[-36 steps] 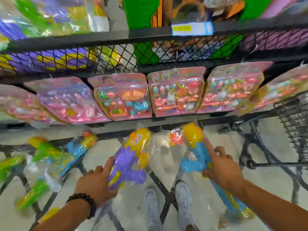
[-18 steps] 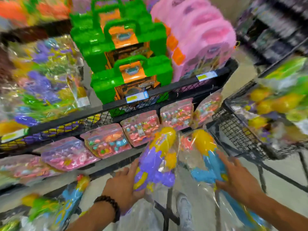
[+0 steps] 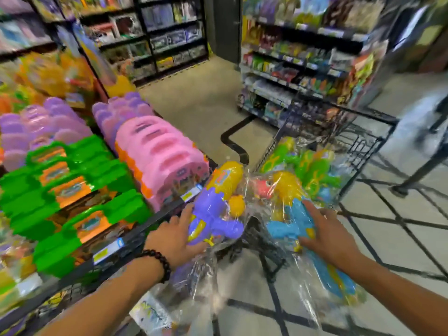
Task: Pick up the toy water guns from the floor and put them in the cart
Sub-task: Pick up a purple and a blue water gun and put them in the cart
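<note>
Head view: my left hand [image 3: 178,241] grips the purple water gun [image 3: 213,214], my right hand [image 3: 332,234] the blue water gun [image 3: 291,224], both bagged, carried toward the cart [image 3: 363,141] at one o'clock. Next, I reckon: lift over its rim onto the green guns [image 3: 312,170]. Shelf [image 3: 135,229] crowds nine o'clock.

This is a toy shop aisle. To the left of the left hand [image 3: 174,241], a black shelf [image 3: 135,229] carries rows of green cases [image 3: 72,190] and pink cases [image 3: 160,154], with price labels [image 3: 108,251] clipped along its front edge. Ahead of the right hand [image 3: 327,234] stands a black wire cart [image 3: 363,141] holding bagged water guns [image 3: 312,166]. Beyond it, more shelves [image 3: 291,69] packed with boxed goods line a tiled floor [image 3: 201,98].
</note>
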A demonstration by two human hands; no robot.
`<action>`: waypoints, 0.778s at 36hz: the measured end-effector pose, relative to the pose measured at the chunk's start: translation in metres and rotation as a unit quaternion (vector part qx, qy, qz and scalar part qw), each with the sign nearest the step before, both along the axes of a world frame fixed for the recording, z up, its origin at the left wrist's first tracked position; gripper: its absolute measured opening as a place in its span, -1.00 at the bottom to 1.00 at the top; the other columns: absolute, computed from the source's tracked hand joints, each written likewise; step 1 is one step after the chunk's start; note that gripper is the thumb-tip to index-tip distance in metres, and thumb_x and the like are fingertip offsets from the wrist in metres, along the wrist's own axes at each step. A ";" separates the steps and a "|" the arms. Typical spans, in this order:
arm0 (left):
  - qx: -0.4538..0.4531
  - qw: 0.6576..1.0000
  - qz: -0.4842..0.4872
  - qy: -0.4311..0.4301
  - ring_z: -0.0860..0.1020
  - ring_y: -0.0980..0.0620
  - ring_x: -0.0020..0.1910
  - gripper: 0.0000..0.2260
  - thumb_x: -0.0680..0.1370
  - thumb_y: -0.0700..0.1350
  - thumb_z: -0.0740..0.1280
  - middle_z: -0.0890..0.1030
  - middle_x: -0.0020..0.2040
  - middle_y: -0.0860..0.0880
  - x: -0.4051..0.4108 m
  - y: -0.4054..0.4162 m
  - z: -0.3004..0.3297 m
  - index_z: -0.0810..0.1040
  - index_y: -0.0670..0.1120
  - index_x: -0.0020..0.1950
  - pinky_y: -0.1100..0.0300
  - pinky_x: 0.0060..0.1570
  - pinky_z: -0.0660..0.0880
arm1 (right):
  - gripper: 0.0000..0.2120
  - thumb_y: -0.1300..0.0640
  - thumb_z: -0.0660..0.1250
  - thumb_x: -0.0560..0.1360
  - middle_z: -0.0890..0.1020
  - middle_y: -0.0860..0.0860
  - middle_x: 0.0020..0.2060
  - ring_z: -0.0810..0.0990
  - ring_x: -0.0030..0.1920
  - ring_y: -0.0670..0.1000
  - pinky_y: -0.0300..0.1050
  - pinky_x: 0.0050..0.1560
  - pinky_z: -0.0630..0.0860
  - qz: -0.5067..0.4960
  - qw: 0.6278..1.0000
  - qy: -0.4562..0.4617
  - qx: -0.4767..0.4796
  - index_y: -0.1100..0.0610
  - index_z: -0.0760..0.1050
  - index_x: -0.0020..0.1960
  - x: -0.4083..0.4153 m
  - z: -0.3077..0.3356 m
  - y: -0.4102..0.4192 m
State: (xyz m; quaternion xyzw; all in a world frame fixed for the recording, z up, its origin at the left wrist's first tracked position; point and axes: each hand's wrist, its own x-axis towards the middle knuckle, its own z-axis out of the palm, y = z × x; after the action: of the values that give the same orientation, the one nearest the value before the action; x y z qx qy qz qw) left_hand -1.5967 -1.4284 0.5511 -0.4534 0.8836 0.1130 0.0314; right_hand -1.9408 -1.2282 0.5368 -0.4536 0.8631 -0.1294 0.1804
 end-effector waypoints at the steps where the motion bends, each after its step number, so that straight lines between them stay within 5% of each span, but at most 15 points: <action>1: -0.006 1.000 -0.003 0.001 0.57 -0.18 0.23 0.02 0.32 0.60 0.14 0.51 0.33 -0.08 -0.016 -0.006 0.007 -0.13 0.16 0.63 -0.06 0.06 0.56 | 0.02 -0.25 0.51 0.36 0.34 0.06 0.34 0.58 0.18 0.19 0.12 0.07 0.60 -0.007 1.000 -0.003 -0.010 -0.36 -0.09 0.59 -0.014 0.004 0.001; 11: 0.003 0.998 -0.026 0.057 0.63 -0.19 0.12 -0.01 0.30 0.60 0.20 0.57 0.31 -0.04 -0.154 -0.053 0.037 -0.04 0.18 0.57 -0.03 -0.01 0.57 | -0.03 -0.14 0.53 0.39 0.36 0.10 0.33 0.59 0.18 0.19 0.03 0.07 0.55 -0.110 0.993 -0.015 -0.040 -0.23 0.03 0.63 -0.114 0.020 -0.003; 17: 0.006 0.996 -0.076 0.037 0.61 -0.22 0.14 -0.05 0.37 0.53 0.27 0.56 0.30 -0.12 -0.225 -0.101 0.031 -0.10 0.18 0.59 -0.03 0.01 0.56 | -0.03 -0.14 0.52 0.41 0.34 0.07 0.28 0.60 0.12 0.18 0.00 -0.06 0.51 -0.183 0.982 -0.034 -0.044 -0.24 0.00 0.63 -0.149 0.014 -0.020; 22: 0.010 0.993 -0.118 0.026 0.60 -0.18 0.18 -0.09 0.45 0.47 0.23 0.54 0.34 -0.07 -0.292 -0.152 0.013 -0.16 0.17 0.60 0.00 0.07 0.54 | -0.04 -0.16 0.52 0.39 0.34 0.07 0.30 0.60 0.07 0.14 0.03 0.04 0.57 -0.246 0.966 -0.050 -0.061 -0.26 0.02 0.61 -0.176 0.001 -0.044; 28: 0.080 0.982 -0.164 0.048 0.58 -0.22 0.17 -0.03 0.34 0.52 0.19 0.51 0.36 -0.10 -0.369 -0.209 -0.023 -0.26 0.23 0.56 -0.09 0.12 0.54 | -0.08 -0.15 0.50 0.39 0.33 0.01 0.20 0.59 -0.09 0.06 0.04 0.00 0.59 -0.329 0.942 -0.038 -0.049 -0.29 0.01 0.57 -0.201 -0.012 -0.085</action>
State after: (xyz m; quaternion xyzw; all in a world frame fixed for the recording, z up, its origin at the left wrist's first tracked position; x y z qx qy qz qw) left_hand -1.9657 -1.6372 0.5286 -0.2919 0.9346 0.1986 0.0431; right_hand -2.1415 -1.3133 0.5251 -0.1473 0.9493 -0.2410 0.1381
